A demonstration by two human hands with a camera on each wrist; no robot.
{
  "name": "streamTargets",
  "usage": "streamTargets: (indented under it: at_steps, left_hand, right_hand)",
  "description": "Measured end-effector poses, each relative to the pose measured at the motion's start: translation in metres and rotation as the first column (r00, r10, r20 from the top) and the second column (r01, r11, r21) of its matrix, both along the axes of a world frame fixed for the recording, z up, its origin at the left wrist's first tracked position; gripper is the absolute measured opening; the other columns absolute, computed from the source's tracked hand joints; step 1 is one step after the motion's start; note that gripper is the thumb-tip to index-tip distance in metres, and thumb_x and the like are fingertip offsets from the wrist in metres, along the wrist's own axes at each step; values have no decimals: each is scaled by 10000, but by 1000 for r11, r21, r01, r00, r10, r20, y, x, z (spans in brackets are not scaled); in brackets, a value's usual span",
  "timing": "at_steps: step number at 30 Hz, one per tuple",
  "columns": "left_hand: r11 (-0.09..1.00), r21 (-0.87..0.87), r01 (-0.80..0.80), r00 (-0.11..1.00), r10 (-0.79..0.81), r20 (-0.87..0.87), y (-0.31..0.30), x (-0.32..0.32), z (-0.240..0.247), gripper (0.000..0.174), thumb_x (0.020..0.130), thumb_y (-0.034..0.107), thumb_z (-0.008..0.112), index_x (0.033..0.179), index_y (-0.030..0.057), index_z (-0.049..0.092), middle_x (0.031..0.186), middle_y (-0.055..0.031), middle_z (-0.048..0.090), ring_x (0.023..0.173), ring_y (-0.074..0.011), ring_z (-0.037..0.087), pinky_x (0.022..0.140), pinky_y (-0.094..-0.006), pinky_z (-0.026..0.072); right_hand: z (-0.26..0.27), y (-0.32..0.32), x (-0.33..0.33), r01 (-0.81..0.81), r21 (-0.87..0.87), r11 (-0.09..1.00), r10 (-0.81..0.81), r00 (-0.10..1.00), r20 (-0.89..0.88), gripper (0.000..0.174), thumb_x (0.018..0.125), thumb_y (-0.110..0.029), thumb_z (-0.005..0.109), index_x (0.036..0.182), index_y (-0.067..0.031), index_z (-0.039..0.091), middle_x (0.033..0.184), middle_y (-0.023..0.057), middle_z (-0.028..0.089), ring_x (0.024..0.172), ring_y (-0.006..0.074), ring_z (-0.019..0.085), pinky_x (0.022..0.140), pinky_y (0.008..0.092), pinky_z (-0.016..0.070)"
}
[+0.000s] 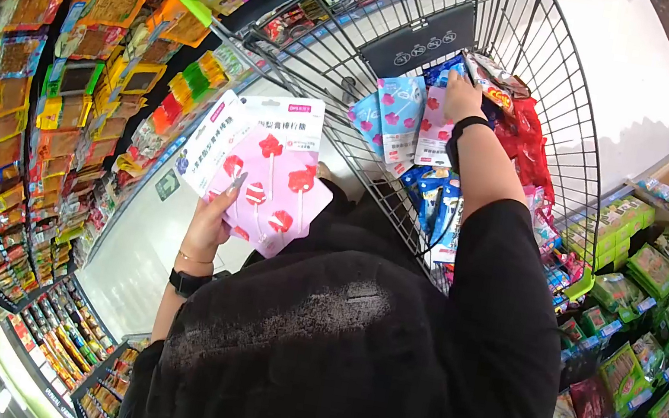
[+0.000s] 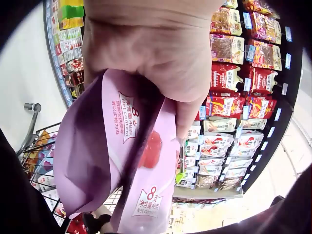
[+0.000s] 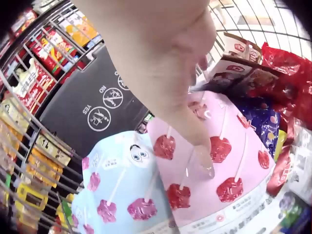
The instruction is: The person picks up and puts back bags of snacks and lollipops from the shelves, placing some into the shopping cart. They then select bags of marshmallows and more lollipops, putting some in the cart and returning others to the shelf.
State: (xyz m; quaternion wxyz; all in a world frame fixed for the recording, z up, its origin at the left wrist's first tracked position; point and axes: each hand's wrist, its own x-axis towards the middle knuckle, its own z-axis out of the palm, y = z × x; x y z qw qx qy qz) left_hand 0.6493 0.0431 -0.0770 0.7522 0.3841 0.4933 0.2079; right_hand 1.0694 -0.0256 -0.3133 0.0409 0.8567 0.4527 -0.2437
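My left hand (image 1: 212, 223) grips pink lollipop packets (image 1: 296, 206) in front of my body, the thumb across the front one. Two packets, fanned apart with white tops, show in the head view; in the left wrist view the hand (image 2: 146, 53) covers one end of them. Inside the shopping cart, my right hand (image 1: 462, 100) holds another pink lollipop packet (image 3: 219, 141). Its thumb lies flat over the printed red lollipops, while the other fingers are mostly hidden behind. Light blue lollipop packets (image 3: 124, 185) lean right beside that one.
The wire cart (image 1: 575, 98) also carries red bags (image 1: 527, 139) and blue-and-white packets (image 1: 443, 204). A dark panel (image 3: 92, 105) stands at one end. Shelves of snack bags (image 1: 79, 81) line the left, and green packs (image 1: 653, 268) fill a display on the right.
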Motion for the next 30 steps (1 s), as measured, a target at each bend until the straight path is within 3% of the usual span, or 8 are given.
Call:
streamTargets:
  at_steps: [5,12,16,19,20,21,25,30]
  left_hand:
    - [998,11,57,998,-57,1,11,7,2,481,839,80,580,1273,-18,398,1223,-118,509,1093,-209,518,919,-331,433]
    - [982,52,183,970,-189,156,38,41,3,476,840,70,568,1276,-13,397,1233,-113,506,1108,-208,509,924,-331,428]
    - [935,107,337,911,-353,214,56,66,8,465,853,96,554,1279,-11,402,1242,-122,502,1109,-215,512,931,-340,423]
    - [852,157,499,830,-522,196,80,85,-1,501,881,138,502,1325,-24,334,1303,-140,447,1149,-241,489,952,-385,420]
    - [830,176,529,804,-556,208,86,94,-5,501,886,153,496,1327,-20,332,1301,-140,448,1148,-242,490,950,-387,421]
    - [807,193,558,776,-589,224,91,102,-9,502,892,167,491,1330,-17,330,1300,-140,449,1146,-242,492,948,-388,422]
    - [705,133,696,636,-692,340,96,136,-2,509,868,140,550,1314,-9,356,1290,-122,460,1144,-229,485,943,-377,415]
    - [494,135,859,394,-805,443,109,157,-1,508,878,161,545,1326,15,354,1286,-108,461,1131,-218,493,943,-372,414]
  right_hand:
    - [15,-27,-1,-354,41,934,356,927,-113,707,505,-115,809,1098,-66,427,965,135,631,968,299,588,890,494,355]
    - [89,-90,-24,-179,304,936,231,962,-144,965,605,-12,660,1406,-204,157,958,182,575,901,347,585,743,413,481]
    - [125,-138,-16,164,485,859,-99,983,-158,454,560,-233,738,976,-83,636,960,183,574,905,326,572,763,383,471]
    - [157,-185,-32,668,594,448,-416,744,-523,440,593,-192,787,946,5,614,893,80,592,755,173,592,712,274,479]
    - [178,-199,-53,900,426,89,-291,433,-853,373,659,-164,763,954,13,617,883,26,592,705,109,571,671,240,467]
    - [179,-220,-65,932,361,-31,-171,351,-921,360,703,-134,733,1013,0,608,912,12,600,763,104,573,698,241,462]
    - [233,-246,-168,856,233,-462,220,365,-905,424,766,-66,652,1160,-6,506,1076,61,592,960,152,563,832,296,451]
    - [231,-244,-280,709,264,-654,31,373,-927,504,775,-91,660,1229,-42,446,1135,54,570,1008,164,566,811,303,495]
